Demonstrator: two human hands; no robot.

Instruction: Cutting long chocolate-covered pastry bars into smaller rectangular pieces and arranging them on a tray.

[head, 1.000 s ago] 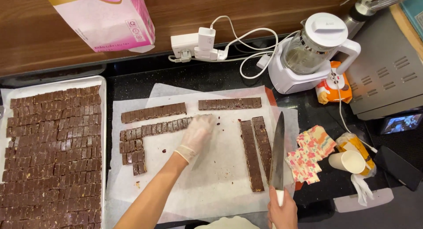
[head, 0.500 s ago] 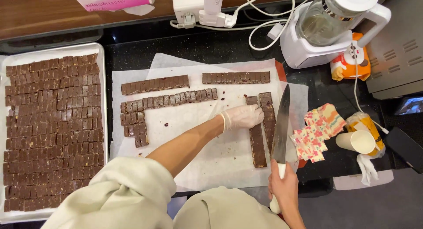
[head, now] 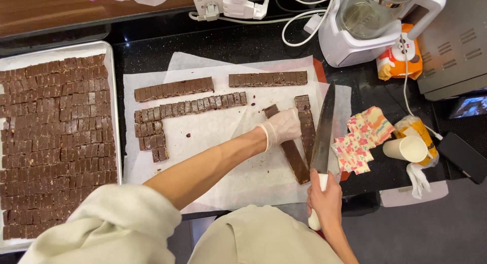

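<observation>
Gloved left hand point(head: 285, 128) grips the long brown chocolate strip point(head: 292, 157) on white parchment point(head: 213, 142).
Bare right hand point(head: 324, 200) clasps the long steel knife point(head: 323, 132) beside it; risk: blade drifts toward fingers.

On the white parchment sheet point(head: 213, 157) I count five long brown strips: two uncut ones lying across the top point(head: 174, 89) point(head: 268, 79), one scored row of small squares beneath them point(head: 190, 107), and two running lengthwise by the hands point(head: 293, 160) point(head: 306, 123), plus a small cluster of loose cut squares point(head: 152, 141), too tightly packed to number. There is one metal tray point(head: 115, 117) filled with cut pieces in far too many rows to count, one large knife point(head: 323, 129), one paper cup point(head: 405, 149), one white blender point(head: 365, 28) and one patterned floral cloth point(head: 362, 138). Two hands are at work, one gloved left hand point(head: 283, 127) and one bare right hand point(head: 324, 200)
</observation>
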